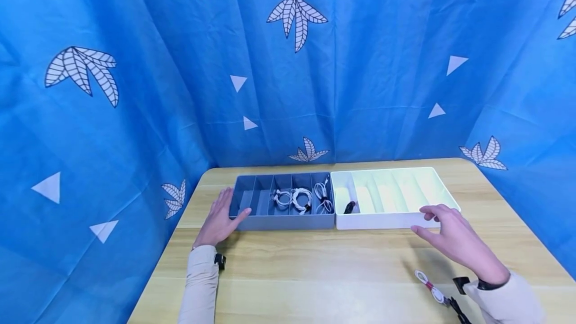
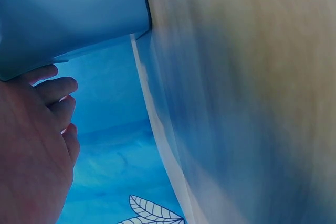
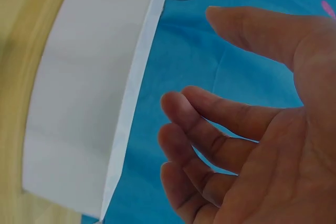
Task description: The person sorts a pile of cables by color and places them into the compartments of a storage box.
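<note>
My left hand (image 1: 219,221) rests against the left end of a blue-grey divided box (image 1: 288,222), fingers along its side and thumb at the front rim. In the left wrist view, the fingertips lie right at the box's edge. Coiled white cables (image 1: 323,198) occupy its three right-hand compartments. Adjoining it is a white divided box (image 1: 382,221), with a small black item (image 1: 349,207) in its leftmost compartment. My right hand (image 1: 454,236) hovers by that box's front right corner, thumb spread from loosely bent fingers, holding nothing; the right wrist view shows the palm bare.
A bundled white cable (image 1: 435,293) with a red tie lies on the wooden table (image 1: 324,274), beside a black cable (image 1: 458,309) near my right wrist. Blue patterned curtains (image 1: 382,89) hang behind the table and along both sides.
</note>
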A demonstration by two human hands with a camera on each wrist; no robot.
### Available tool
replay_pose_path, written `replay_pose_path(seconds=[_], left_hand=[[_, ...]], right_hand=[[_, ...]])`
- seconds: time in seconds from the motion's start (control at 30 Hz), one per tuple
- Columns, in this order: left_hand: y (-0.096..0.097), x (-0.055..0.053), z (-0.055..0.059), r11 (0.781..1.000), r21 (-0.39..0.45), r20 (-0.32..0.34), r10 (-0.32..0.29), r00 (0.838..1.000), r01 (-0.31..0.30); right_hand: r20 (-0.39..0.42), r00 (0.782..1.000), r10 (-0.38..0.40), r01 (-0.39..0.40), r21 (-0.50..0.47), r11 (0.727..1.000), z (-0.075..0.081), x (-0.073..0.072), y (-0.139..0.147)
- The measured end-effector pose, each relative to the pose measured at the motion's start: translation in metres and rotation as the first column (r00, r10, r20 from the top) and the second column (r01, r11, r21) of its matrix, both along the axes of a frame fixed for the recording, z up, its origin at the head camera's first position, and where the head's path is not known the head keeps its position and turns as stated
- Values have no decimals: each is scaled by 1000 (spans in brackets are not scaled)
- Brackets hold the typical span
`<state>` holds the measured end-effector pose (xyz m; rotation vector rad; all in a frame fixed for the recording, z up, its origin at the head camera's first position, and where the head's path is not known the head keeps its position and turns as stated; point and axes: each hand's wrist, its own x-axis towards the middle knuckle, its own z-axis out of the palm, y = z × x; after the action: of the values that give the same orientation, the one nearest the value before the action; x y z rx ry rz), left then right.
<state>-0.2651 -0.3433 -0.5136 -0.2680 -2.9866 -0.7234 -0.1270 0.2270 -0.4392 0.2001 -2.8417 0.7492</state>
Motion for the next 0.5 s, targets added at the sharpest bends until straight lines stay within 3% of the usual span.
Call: replay_pose_path(seconds=[0.5], left_hand=[[-2, 0, -2, 1000, 11, -16, -4, 1000, 4]], right_hand=[[36, 999, -4, 2, 46, 999, -33, 25, 29]])
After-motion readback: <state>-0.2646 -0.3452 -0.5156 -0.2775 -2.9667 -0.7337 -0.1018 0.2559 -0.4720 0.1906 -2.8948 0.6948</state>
